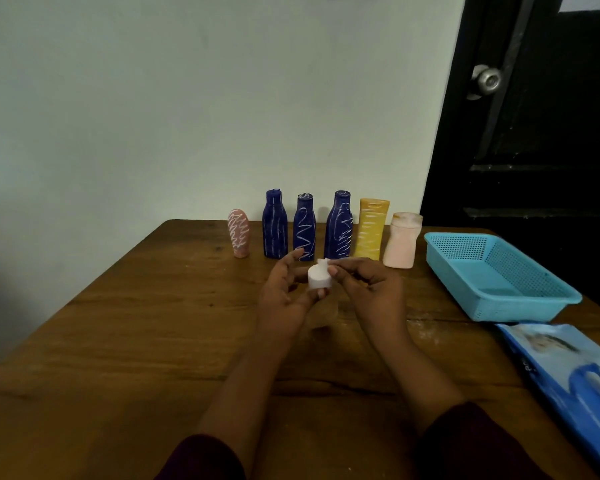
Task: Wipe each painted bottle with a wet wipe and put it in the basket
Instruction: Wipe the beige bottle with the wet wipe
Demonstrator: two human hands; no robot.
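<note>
Bottles (305, 228), six, upright in a row at centre frame on the far side of the table (153, 323), close to the wall: pink bottle (238, 233) at left, three blue, yellow bottle (371, 230), peach bottle (400, 242) at right. All carry white scribbles. None is touched or in the basket (520, 308), which sits at right of frame, apart from the row.

Wipe (317, 277) is held above the table just in front of the row, folded into a small wad. Left hand (284, 292) cradles it with curled fingers and thumb under it; right hand (371, 285) pinches its upper corner, looks like unfolding. Pack (568, 372) lies lower right, near the basket.

Handling, judged: bottles look like plastic, likely light and stiff, so easy to tip. Best grip is round the mid body with one hand, wiping with the other. A wet surface may get slippery. Wipe is soft and limp, so spread it first.
</note>
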